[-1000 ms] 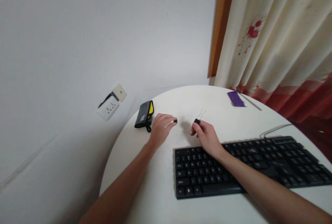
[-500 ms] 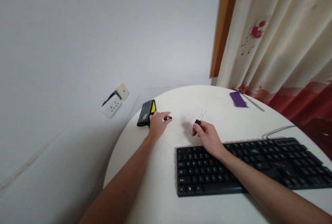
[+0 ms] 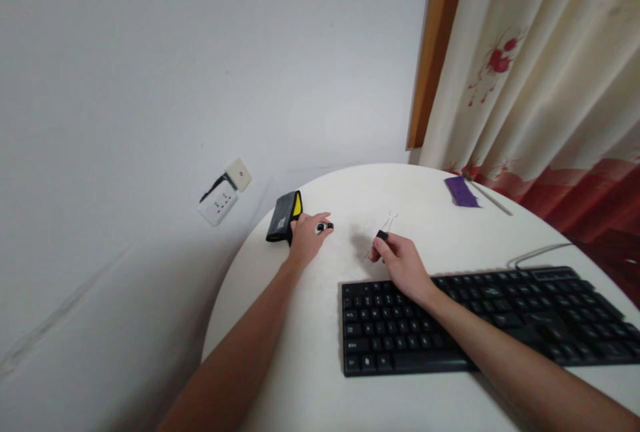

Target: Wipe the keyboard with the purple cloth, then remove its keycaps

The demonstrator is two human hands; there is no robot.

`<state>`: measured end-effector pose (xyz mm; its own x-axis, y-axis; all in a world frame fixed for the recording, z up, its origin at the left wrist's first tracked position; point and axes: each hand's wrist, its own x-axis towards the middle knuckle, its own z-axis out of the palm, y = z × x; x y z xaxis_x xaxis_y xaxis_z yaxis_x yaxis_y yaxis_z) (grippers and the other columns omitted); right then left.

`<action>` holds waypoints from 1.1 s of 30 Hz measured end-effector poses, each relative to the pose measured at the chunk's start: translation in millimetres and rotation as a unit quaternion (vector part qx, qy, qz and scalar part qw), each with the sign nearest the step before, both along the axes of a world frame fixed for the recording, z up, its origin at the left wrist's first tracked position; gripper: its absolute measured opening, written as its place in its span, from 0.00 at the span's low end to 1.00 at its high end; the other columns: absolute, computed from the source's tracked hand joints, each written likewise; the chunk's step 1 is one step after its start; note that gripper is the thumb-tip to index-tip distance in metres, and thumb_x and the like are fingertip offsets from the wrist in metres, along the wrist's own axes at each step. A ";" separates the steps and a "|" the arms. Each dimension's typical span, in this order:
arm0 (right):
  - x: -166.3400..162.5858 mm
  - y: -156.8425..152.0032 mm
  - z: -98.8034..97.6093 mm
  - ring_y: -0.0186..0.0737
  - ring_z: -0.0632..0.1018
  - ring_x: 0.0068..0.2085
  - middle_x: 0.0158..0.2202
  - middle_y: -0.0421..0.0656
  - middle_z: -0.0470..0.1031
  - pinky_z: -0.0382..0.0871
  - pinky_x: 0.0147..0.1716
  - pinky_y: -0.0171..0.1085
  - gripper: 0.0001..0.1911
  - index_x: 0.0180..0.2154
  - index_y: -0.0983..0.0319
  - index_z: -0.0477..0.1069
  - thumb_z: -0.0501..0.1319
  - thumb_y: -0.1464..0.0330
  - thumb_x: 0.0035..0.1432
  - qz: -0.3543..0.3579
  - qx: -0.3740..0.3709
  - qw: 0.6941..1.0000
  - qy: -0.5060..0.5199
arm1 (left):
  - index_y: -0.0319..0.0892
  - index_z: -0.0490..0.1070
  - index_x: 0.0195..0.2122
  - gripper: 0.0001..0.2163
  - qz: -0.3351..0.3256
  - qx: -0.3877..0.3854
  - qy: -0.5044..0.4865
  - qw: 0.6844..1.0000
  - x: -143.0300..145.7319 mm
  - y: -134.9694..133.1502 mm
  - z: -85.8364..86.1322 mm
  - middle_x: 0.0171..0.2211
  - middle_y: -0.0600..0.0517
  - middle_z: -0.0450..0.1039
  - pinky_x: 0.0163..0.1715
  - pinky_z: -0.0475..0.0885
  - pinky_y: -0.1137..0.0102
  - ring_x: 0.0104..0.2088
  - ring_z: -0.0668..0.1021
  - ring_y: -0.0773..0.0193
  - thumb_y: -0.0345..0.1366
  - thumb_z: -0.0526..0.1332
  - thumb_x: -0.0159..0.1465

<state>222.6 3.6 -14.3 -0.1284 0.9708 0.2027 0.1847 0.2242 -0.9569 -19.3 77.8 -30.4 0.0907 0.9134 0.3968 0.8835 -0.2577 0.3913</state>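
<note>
In the head view, my right hand (image 3: 400, 262) pinches a black binder clip (image 3: 382, 235) above the white table. One of its wire handles points up and away, and part of the other shows below the fingers. My left hand (image 3: 306, 240) is low over the tabletop, with thumb and index finger apart around a small black item (image 3: 325, 227) that has a shiny part. The thumb tip lies close to it; whether it touches I cannot tell. Beside the left hand's fingers stands a dark grey pouch (image 3: 283, 217) with a yellow inside, partly covered by the hand.
A black keyboard (image 3: 380, 345) lies under my right forearm, its cable running to the right. Farther back are a purple cloth piece (image 3: 463, 192) and a thin stick-like tool (image 3: 493, 199). The round white table (image 3: 280, 365) meets a wall with a socket (image 3: 218, 203); a curtain (image 3: 550, 85) hangs right.
The view has shifted slightly. My left thumb and index finger look a little farther apart around the small black item. My right hand keeps the binder clip in the same place.
</note>
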 end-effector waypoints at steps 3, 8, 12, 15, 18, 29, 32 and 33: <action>-0.6 -0.7 1.7 0.39 0.77 0.30 0.27 0.44 0.78 0.67 0.34 0.36 0.20 0.26 0.63 0.73 0.55 0.60 0.66 -0.003 -0.005 1.000 -0.001 | 0.49 0.73 0.53 0.19 -0.005 0.001 -0.003 1.000 0.5 0.2 0.7 0.43 0.53 0.82 0.48 0.59 0.58 0.46 0.74 0.53 0.34 0.68 0.60; -1.6 -0.7 2.5 0.40 0.77 0.31 0.27 0.44 0.78 0.68 0.35 0.37 0.20 0.26 0.63 0.73 0.54 0.60 0.66 0.000 0.000 1.000 -0.001 | 0.49 0.72 0.53 0.19 0.000 0.001 -0.001 1.000 1.5 0.4 0.6 0.43 0.53 0.82 0.48 0.59 0.58 0.47 0.73 0.52 0.34 0.69 0.60; -1.6 0.3 0.3 0.40 0.77 0.31 0.27 0.44 0.78 0.68 0.35 0.38 0.20 0.26 0.63 0.73 0.54 0.59 0.66 0.002 -0.001 1.000 -0.001 | 0.49 0.72 0.53 0.19 0.001 -0.001 -0.003 1.000 1.2 1.0 -0.3 0.43 0.54 0.82 0.48 0.58 0.58 0.47 0.73 0.52 0.34 0.69 0.60; -1.3 0.5 -0.8 0.40 0.77 0.31 0.27 0.44 0.78 0.68 0.36 0.38 0.20 0.26 0.63 0.73 0.54 0.60 0.66 0.002 -0.006 1.000 -0.002 | 0.49 0.72 0.53 0.19 0.002 0.000 -0.008 1.000 0.7 1.1 -0.2 0.43 0.54 0.82 0.47 0.59 0.59 0.46 0.73 0.53 0.35 0.69 0.59; -1.4 0.2 -0.2 0.40 0.77 0.31 0.27 0.44 0.78 0.68 0.36 0.37 0.20 0.26 0.63 0.73 0.54 0.60 0.66 0.001 -0.008 1.000 -0.003 | 0.49 0.72 0.53 0.20 0.004 -0.002 -0.010 1.000 0.8 0.9 0.0 0.43 0.54 0.82 0.47 0.58 0.59 0.46 0.74 0.53 0.35 0.69 0.59; -0.9 -1.4 2.5 0.39 0.77 0.31 0.27 0.44 0.78 0.67 0.35 0.36 0.20 0.26 0.63 0.73 0.54 0.60 0.66 -0.004 -0.006 1.000 -0.003 | 0.49 0.71 0.54 0.23 0.003 0.033 -0.019 0.999 0.1 -1.2 -0.2 0.47 0.52 0.80 0.48 0.60 0.58 0.46 0.75 0.53 0.34 0.71 0.57; -0.7 -1.8 2.9 0.39 0.77 0.30 0.27 0.44 0.78 0.67 0.34 0.36 0.20 0.27 0.63 0.74 0.54 0.60 0.66 -0.005 -0.006 1.000 0.003 | 0.48 0.72 0.53 0.21 -0.018 0.052 -0.021 0.998 5.6 -8.3 5.0 0.47 0.51 0.79 0.49 0.62 0.58 0.48 0.74 0.52 0.33 0.69 0.58; -0.7 -1.8 3.0 0.39 0.77 0.30 0.27 0.44 0.78 0.66 0.34 0.36 0.20 0.27 0.63 0.74 0.54 0.60 0.66 -0.004 -0.005 1.000 0.005 | 0.48 0.72 0.52 0.20 -0.031 0.054 -0.023 0.998 8.6 -11.9 6.9 0.46 0.51 0.79 0.50 0.62 0.58 0.48 0.74 0.53 0.33 0.69 0.59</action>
